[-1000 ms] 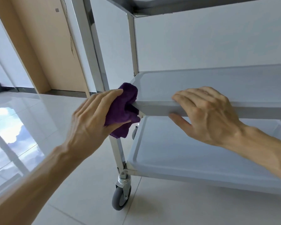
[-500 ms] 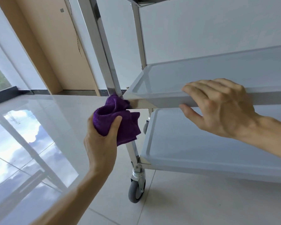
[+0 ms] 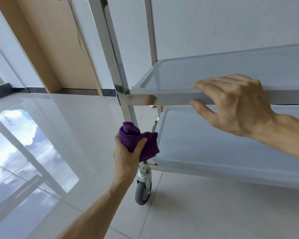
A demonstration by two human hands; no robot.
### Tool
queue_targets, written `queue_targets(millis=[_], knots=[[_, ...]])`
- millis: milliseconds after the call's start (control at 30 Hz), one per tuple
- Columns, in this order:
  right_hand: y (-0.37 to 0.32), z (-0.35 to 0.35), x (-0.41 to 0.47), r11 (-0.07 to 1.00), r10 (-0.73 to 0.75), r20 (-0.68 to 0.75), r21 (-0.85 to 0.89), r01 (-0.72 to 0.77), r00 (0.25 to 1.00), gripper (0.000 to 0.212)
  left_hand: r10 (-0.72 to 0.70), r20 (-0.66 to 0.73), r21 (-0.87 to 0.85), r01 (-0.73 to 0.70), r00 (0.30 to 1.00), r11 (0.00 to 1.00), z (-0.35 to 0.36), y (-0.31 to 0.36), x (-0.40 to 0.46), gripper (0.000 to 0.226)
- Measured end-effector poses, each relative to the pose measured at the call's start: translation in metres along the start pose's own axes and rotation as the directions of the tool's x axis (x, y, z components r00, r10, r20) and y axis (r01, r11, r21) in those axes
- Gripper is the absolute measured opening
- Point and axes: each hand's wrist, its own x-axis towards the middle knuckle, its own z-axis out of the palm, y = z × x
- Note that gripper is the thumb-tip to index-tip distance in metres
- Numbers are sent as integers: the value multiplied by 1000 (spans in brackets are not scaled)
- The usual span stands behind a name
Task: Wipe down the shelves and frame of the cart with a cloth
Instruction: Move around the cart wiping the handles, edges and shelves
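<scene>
Down the near-left post [image 3: 128, 111] the left hand [image 3: 126, 156] has slid, fingers clenched round the cloth [image 3: 138, 140], which presses the upright post just above the bottom shelf [image 3: 223, 147]. Only the lower stretch remains, straight down toward the caster [image 3: 142, 192]. Right hand [image 3: 235, 107] grips the middle shelf [image 3: 179, 95] rim, steadying.

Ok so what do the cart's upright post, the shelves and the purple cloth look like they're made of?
Upright post: probably stainless steel, polished; it mirrors the room.
Middle shelf and bottom shelf: smooth pale grey with a soft sheen and rounded moulded rims, likely plastic, possibly coated metal.
Purple cloth: soft fuzzy nap, looks like microfibre, bunched in the left hand.
</scene>
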Motion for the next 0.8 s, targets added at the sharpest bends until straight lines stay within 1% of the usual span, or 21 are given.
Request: queue_targets(millis=[133,233,300,367,433,567,667,733,800], knots=[[0,1,0,1000,5,-6,-10,-5,1000,33,48,4,-15,-48,999,999,-4,20,13,56],[0,1,1,1000,5,-5,-12,-5,1000,33,150,-83,-59,-156,985,986,-8,49,29,57],[0,1,0,1000,8,-3,-5,-8,1000,33,170,-138,-65,-180,976,982,-6,55,33,64],[0,0,0,1000,16,0,2,-16,1000,33,151,-144,-41,-159,978,987,0,47,27,69],[0,0,-1,1000,21,1,8,-21,1000,33,112,-116,-6,-114,987,993,6,30,17,70],[-1,2,0,999,33,18,6,-33,999,34,3,-8,87,-2,1000,996,12,-5,-1,67],[-2,1,1,999,41,46,1,-41,998,34,-42,54,165,32,998,986,12,-14,-3,64],[-3,-2,2,999,46,71,-7,-46,996,36,-50,58,185,39,997,982,11,-11,-3,65],[-4,-5,4,999,37,89,-4,-37,995,36,-29,18,166,26,999,986,4,-7,-10,62]])
